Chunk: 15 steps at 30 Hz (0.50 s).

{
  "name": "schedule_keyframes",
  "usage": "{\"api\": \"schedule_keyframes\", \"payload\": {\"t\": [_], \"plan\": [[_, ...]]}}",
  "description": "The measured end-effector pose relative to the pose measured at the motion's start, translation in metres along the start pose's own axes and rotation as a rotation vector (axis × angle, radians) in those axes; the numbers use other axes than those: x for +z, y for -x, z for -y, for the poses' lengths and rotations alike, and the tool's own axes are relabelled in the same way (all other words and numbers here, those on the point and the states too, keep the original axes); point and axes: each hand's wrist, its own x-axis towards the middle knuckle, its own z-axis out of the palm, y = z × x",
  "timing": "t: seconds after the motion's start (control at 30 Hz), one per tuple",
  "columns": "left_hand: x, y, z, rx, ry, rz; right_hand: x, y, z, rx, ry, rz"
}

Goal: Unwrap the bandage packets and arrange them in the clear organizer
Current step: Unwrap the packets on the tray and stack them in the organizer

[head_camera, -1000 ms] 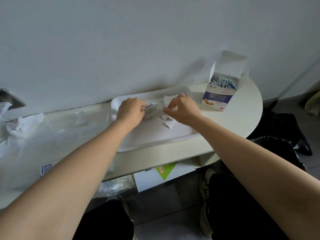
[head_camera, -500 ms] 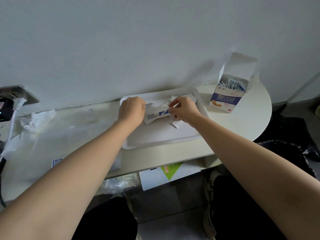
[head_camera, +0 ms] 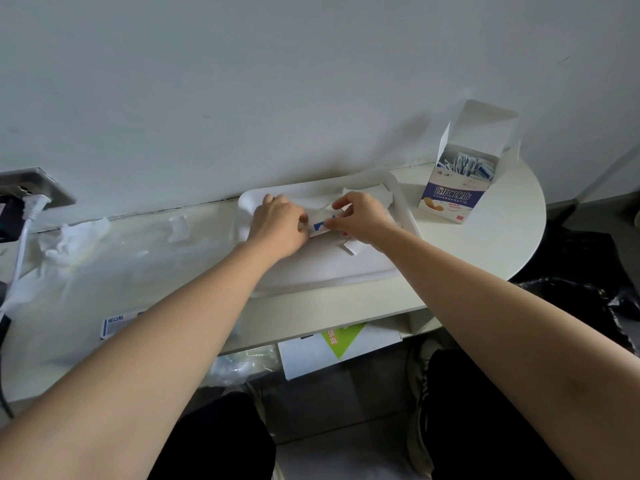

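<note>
white paper with a blue printed panel marks the bandage packet (head_camera: 320, 227), held over the white tray (head_camera: 403, 216) between the two hands. the left grip (head_camera: 278, 223) is curled with its knuckles up and pinches the packet's left end. the right grip (head_camera: 362, 218) pinches the right end between thumb and forefinger, with the other fingers bent. the two hands are close together.

loose white wrapper paper (head_camera: 367, 195) lies along the tray's far side, and a small torn strip (head_camera: 351, 250) lies on the tray near the right wrist. the tray sits on the pale bench (head_camera: 485, 247), close to the wall. to its right, apart from it, stands an open bandage box (head_camera: 450, 202) with its lid flap up and more blue-and-white packets (head_camera: 467, 166) standing inside.

crumpled clear plastic (head_camera: 79, 237) spreads over the bench's left part, with a small blue-printed label (head_camera: 114, 325) near the front edge. a white plug (head_camera: 33, 204) sits at a wall socket at far left. below the bench there is a white carton (head_camera: 374, 344) with a green triangle on it.
</note>
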Motion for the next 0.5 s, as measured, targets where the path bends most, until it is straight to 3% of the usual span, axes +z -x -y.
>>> {"api": "schedule_keyframes", "payload": {"t": [0.17,0.37,0.5], "plan": [[0.007,0.001,0.005,-0.026,0.094,0.037,0.002,-0.002,0.005,-0.026,0.126,0.017],[0.008,-0.002,0.002,-0.075,0.211,-0.052,-0.033,0.01,-0.002,0.02,0.046,-0.035],[0.011,-0.002,-0.012,-0.052,0.252,-0.085,-0.05,0.02,-0.011,0.088,-0.014,0.072]]}}
